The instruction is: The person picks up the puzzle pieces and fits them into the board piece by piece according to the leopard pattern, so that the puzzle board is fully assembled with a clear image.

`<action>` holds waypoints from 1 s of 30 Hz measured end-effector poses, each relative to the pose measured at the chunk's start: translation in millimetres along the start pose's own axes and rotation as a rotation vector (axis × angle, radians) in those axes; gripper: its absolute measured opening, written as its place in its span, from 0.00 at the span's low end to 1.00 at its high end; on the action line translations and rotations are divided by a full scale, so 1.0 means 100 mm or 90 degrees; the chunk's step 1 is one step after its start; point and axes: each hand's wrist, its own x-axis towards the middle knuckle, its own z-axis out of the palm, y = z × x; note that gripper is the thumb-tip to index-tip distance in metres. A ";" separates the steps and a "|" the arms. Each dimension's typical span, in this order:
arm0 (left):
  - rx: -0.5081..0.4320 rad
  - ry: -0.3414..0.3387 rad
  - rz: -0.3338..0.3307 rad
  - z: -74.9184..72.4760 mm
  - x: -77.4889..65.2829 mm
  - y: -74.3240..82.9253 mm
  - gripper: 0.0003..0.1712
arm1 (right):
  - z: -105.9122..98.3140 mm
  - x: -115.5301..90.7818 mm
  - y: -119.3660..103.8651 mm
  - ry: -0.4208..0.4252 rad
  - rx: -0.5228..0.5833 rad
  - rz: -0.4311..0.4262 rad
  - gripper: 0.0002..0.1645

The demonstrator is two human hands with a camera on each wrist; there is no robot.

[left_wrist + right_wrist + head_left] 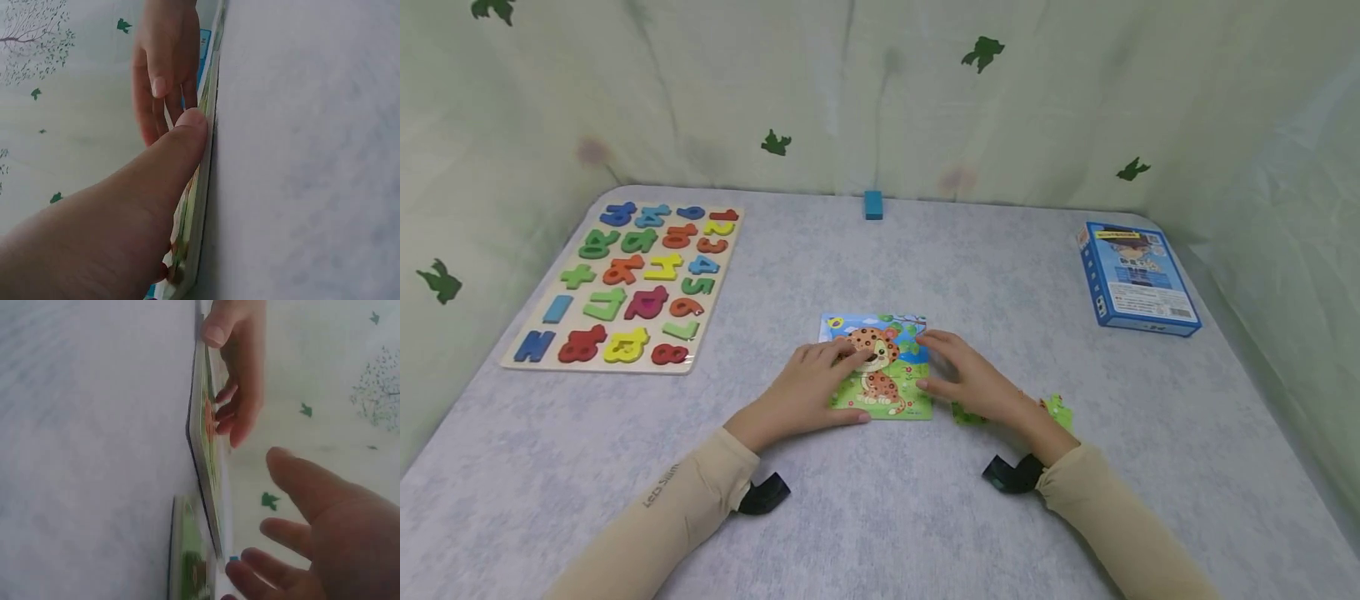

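A small square picture puzzle (895,379) with a spotted leopard on grass under a blue sky lies flat at the middle of the table. My left hand (812,379) reaches over its left side, fingers lying across the picture, and the thumb rests along the near edge. In the left wrist view, that thumb (187,128) touches the puzzle's border. At the right side is my right hand (966,379), fingers spread and loosely bent, holding nothing. The right wrist view shows this right hand (312,540) raised beside the board with a gap between thumb and fingers.
Green puzzle pieces (1057,410) lie partly hidden beneath my right wrist. A wooden number and letter board (568,296) occupies the left side. At the far right sits a blue box (1142,279), and a small blue block (873,205) stands by the back edge.
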 end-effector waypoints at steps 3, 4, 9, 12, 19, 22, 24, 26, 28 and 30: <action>-0.041 0.018 -0.025 0.01 -0.08 -0.06 0.52 | -0.05 -0.08 0.01 0.036 0.031 -0.006 0.39; -0.058 0.022 -0.036 0.01 -0.11 -0.07 0.53 | -0.07 -0.11 0.01 0.048 0.037 -0.006 0.40; -0.102 0.020 -0.091 -0.04 -0.25 -0.15 0.56 | -0.14 -0.27 0.03 0.093 0.029 -0.015 0.42; -0.104 0.013 -0.108 -0.05 -0.32 -0.18 0.55 | -0.16 -0.36 0.08 0.103 0.012 -0.025 0.44; -0.125 0.014 -0.104 -0.08 -0.42 -0.24 0.49 | -0.14 -0.53 0.22 0.088 -0.003 -0.015 0.47; -0.133 0.015 -0.095 -0.08 -0.42 -0.26 0.47 | -0.14 -0.58 0.25 0.068 -0.019 0.003 0.48; -0.136 0.015 -0.091 -0.09 -0.43 -0.27 0.47 | -0.14 -0.59 0.26 0.053 -0.039 0.012 0.48; -0.140 0.011 -0.089 -0.10 -0.43 -0.28 0.47 | -0.14 -0.61 0.26 0.043 -0.067 0.014 0.47; -0.145 0.005 -0.091 -0.10 -0.44 -0.28 0.47 | -0.14 -0.62 0.25 0.037 -0.095 0.011 0.45; -0.148 -0.001 -0.094 -0.11 -0.44 -0.28 0.47 | -0.14 -0.62 0.25 0.033 -0.124 0.004 0.43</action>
